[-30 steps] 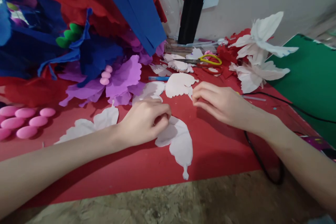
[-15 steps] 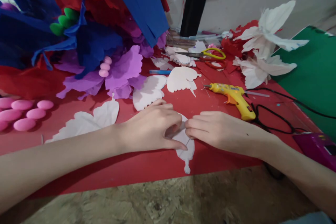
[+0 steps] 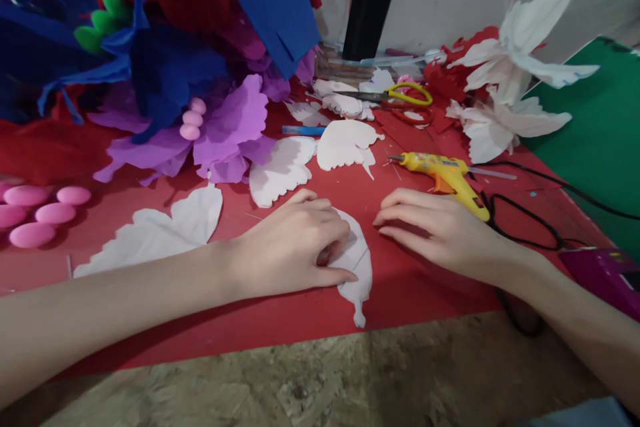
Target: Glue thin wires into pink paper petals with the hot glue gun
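Observation:
My left hand (image 3: 300, 243) rests on a white butterfly-wing cutout (image 3: 357, 270) on the red tabletop (image 3: 225, 330). Its fingers curl over the cutout's left side, and the thumb lies along the surface, holding the piece down. A thin line runs across the cutout, and its narrow tail points toward the table's front edge. To the right, my right hand (image 3: 435, 230) hovers apart from the cutout, empty, with fingers loosely bent and slightly spread. A yellow glue gun (image 3: 445, 168) with a glue stick in its back lies just beyond that hand.
Two white wing cutouts (image 3: 345, 143) lie behind my hands, near yellow-handled scissors (image 3: 413, 93). A larger white piece (image 3: 165, 230) and pink egg-shaped pieces (image 3: 55, 213) are at left. Paper butterflies (image 3: 230, 127) crowd the back left. A black cord (image 3: 530, 240) loops at right.
My right hand has lifted off the cutout and moved right, toward the glue gun. My left hand stays on the cutout. The view has shifted slightly.

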The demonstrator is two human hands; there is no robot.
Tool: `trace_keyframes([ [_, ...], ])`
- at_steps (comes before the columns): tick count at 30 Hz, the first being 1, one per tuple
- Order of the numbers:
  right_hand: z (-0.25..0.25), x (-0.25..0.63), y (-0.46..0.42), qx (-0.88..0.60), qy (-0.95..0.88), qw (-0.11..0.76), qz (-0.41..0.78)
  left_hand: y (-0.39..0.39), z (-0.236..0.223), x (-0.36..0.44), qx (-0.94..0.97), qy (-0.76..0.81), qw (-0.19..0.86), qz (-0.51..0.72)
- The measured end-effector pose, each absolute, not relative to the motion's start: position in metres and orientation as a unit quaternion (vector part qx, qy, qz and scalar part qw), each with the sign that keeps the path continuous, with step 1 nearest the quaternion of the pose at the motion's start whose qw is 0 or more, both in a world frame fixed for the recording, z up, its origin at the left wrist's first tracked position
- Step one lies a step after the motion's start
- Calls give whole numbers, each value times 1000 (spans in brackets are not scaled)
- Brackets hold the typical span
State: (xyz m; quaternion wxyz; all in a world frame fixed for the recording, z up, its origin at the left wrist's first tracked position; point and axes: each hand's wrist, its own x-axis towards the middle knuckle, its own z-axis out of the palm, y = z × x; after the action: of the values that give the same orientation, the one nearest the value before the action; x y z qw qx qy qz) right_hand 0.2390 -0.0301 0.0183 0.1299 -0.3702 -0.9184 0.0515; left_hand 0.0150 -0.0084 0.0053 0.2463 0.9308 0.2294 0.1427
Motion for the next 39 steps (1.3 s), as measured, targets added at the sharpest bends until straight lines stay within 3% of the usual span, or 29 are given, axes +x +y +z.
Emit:
trace_keyframes([
  [5, 13, 238, -38, -419, -890, 157, 86, -8, 5, 16, 929, 236, 244, 149],
  [15, 6, 229, -62, -497, -846, 195, -14, -10, 3, 15, 931, 235, 234, 150],
  [39, 5, 214, -73, -521, -838, 161, 13, -9, 0, 15, 936, 226, 226, 150],
])
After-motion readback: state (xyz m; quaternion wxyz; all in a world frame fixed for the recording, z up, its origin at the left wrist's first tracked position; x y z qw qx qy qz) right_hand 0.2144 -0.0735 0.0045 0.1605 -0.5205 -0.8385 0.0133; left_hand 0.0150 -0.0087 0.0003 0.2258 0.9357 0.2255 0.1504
